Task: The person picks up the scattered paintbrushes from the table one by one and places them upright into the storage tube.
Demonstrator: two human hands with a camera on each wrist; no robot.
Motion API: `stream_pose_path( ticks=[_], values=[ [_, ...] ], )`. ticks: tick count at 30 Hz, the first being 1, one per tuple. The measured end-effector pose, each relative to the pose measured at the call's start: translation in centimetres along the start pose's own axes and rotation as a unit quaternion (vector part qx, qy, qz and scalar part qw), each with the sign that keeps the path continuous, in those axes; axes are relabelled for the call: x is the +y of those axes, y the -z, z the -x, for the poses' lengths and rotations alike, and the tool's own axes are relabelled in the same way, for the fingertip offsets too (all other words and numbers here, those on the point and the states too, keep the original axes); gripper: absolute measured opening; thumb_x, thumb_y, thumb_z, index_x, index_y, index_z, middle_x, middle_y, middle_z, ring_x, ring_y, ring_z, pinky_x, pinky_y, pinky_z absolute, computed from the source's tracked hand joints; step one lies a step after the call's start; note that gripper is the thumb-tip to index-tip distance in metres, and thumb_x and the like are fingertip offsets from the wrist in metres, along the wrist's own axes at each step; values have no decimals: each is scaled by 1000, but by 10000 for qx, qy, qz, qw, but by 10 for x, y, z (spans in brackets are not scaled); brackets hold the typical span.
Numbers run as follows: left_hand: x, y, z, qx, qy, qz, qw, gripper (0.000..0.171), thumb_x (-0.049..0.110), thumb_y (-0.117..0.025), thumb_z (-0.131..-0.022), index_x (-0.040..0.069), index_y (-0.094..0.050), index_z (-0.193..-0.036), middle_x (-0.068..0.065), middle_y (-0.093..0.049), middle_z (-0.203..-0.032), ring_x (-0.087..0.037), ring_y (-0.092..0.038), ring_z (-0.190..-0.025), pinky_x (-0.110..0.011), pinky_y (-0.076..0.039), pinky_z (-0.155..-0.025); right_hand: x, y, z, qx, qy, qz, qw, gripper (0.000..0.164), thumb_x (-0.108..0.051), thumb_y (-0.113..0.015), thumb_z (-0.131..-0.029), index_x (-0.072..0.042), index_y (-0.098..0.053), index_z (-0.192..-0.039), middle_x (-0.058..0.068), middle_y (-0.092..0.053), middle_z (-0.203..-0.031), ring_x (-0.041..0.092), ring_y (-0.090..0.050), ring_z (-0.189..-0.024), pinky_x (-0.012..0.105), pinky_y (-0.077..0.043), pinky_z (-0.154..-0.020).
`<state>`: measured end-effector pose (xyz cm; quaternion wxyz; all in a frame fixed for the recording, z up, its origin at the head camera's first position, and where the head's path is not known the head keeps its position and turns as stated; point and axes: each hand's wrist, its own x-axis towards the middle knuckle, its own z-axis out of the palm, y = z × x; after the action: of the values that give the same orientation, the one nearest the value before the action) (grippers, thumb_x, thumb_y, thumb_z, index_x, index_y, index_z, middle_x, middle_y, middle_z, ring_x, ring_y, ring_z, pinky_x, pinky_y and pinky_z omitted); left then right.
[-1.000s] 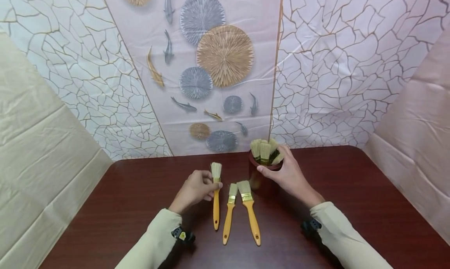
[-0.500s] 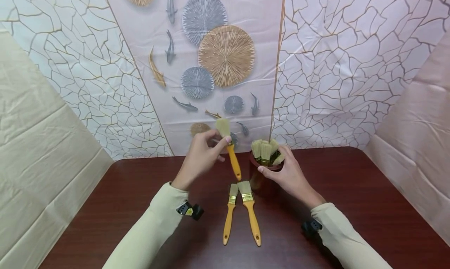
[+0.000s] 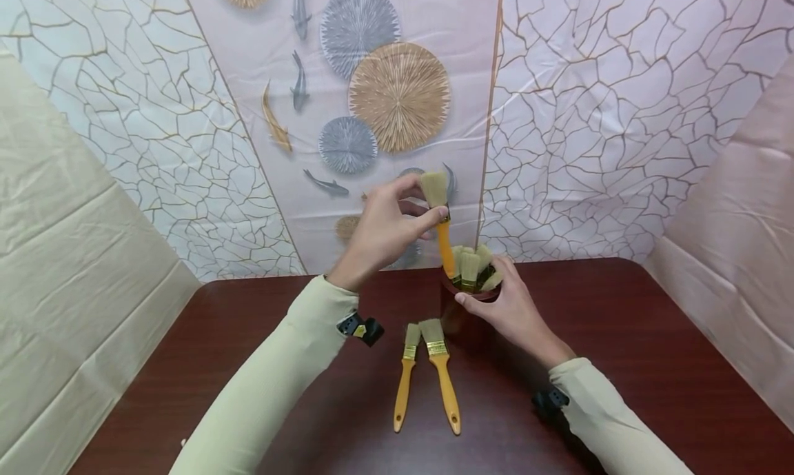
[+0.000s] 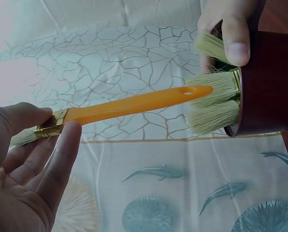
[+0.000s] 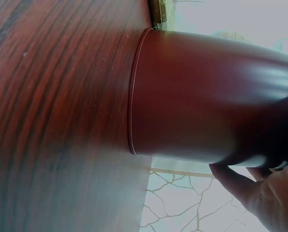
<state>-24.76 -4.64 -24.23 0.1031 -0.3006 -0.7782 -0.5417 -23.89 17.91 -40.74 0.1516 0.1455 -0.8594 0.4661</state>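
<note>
My left hand (image 3: 397, 220) pinches a paintbrush (image 3: 444, 237) at its metal band, bristles up and orange handle pointing down. The tip of that handle overlaps the bristles at the rim of a dark red-brown cup (image 3: 455, 316). Several brushes (image 3: 469, 268) stand in the cup with their bristles up. My right hand (image 3: 511, 309) grips the cup near its rim, thumb on the near side. In the right wrist view the cup wall (image 5: 197, 96) fills much of the picture, with fingers at its side.
Two more paintbrushes, a narrower one (image 3: 404, 385) and a wider one (image 3: 444, 382), lie on the dark wooden table (image 3: 279, 399) in front of the cup. Patterned cloth (image 3: 571, 116) hangs behind the table, and plain beige cloth (image 3: 68, 254) at the sides.
My left hand has lifted its paintbrush off the table, then up and right to above the cup's rim. The right hand and the cup have stayed in place.
</note>
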Motion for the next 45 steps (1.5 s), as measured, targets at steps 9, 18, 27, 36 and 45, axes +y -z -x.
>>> stream_pose_path(
  ticks=[9, 18, 27, 36, 45],
  values=[
    [-20, -19, -5, -576, 143, -201, 9980, 35, 4, -77, -97, 2, -67, -131, -12, -69, -113, -26, -79, -92, -32, -63, -74, 3, -1, 1, 23, 17, -48, 10000, 91, -37, -88, -88, -6, -42, -160, 15, -45, -150, 33, -46, -135, 59, -37, -113],
    [-43, -32, -4, -1159, 15, -1206, 9859, 24, 17, -73, -102, 5, -71, -122, -8, -75, -111, -20, -76, -98, -24, -59, -74, 4, -2, 3, 66, 72, -14, 10000, 90, -37, -88, -88, -8, -42, -160, 14, -47, -147, 32, -49, -130, 57, -40, -108],
    [-52, -39, -2, -1877, -85, -1952, 9626, 15, 16, -78, -98, 12, -72, -112, -4, -76, -105, -17, -75, -98, -27, -58, -83, 2, -1, 3, -6, -35, -87, 10000, 88, -40, -87, -88, -14, -43, -160, 11, -46, -148, 31, -48, -131, 57, -40, -107],
    [-59, -40, -2, -1913, -1040, -2893, 9321, 20, 20, -76, -100, 12, -76, -118, 1, -78, -104, -10, -72, -91, -29, -57, -82, 1, -2, 1, -12, -119, 2, 9999, 92, -42, -87, -88, -9, -42, -160, 12, -45, -151, 32, -46, -136, 59, -38, -111],
    [-72, -44, 10, -1368, -2358, -4998, 8221, 21, 34, -68, -105, 22, -78, -119, 3, -72, -116, -18, -65, -109, -36, -49, -89, 2, 1, -1, -27, -155, -39, 9999, 93, -41, -88, -87, -8, -41, -160, 13, -44, -152, 33, -45, -138, 58, -39, -112]
  ],
)
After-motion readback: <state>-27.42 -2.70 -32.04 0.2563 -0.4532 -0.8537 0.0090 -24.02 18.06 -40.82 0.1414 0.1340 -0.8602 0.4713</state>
